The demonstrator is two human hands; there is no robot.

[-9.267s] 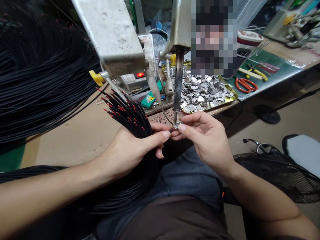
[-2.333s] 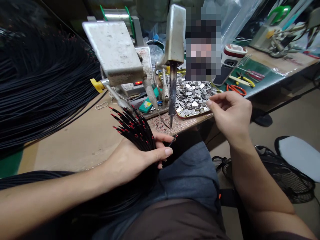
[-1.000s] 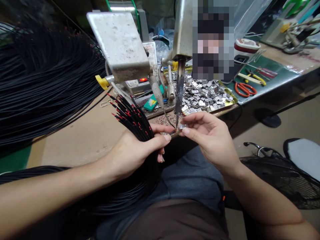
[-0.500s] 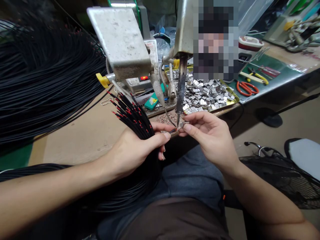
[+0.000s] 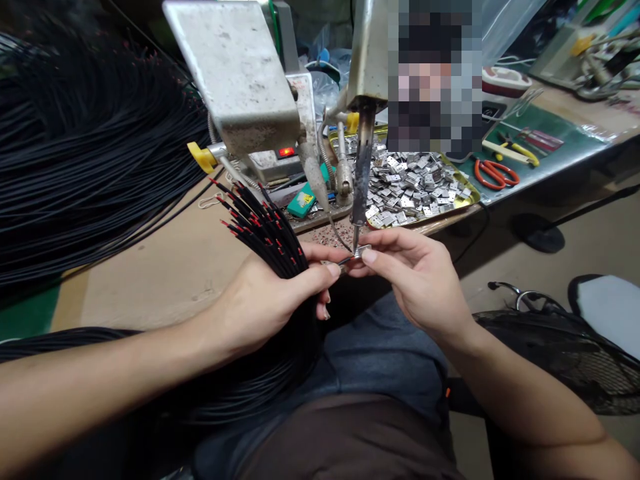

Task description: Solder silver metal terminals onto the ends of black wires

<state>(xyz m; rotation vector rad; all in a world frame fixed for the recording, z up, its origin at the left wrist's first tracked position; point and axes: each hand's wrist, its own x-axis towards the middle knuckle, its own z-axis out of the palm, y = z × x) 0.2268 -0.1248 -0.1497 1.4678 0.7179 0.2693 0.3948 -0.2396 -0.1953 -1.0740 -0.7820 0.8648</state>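
My left hand (image 5: 280,290) is closed, a bundle of black cables (image 5: 267,230) with red wire tips caught in it. Between its thumb and forefinger a single cable end (image 5: 345,261) points right. My right hand (image 5: 410,267) pinches a small silvery metal part (image 5: 362,251) against that cable end. The tip of a soldering iron (image 5: 361,180), mounted pointing down, meets the part or sits just over it. From the left, a thin solder wire (image 5: 340,235) runs out of a feeder nozzle (image 5: 314,175) toward the same spot.
A yellow-rimmed tray (image 5: 473,199) of many metal parts stands behind my right hand. A large heap of black cables (image 5: 95,147) fills the left. Orange-handled scissors (image 5: 495,175) and pliers (image 5: 523,152) lie on the bench at right. A person, blurred out, sits beyond the tray.
My right hand has shifted slightly left, and the metal part has turned to lie flatter under the iron tip. My left hand stays nearly still with the cables.
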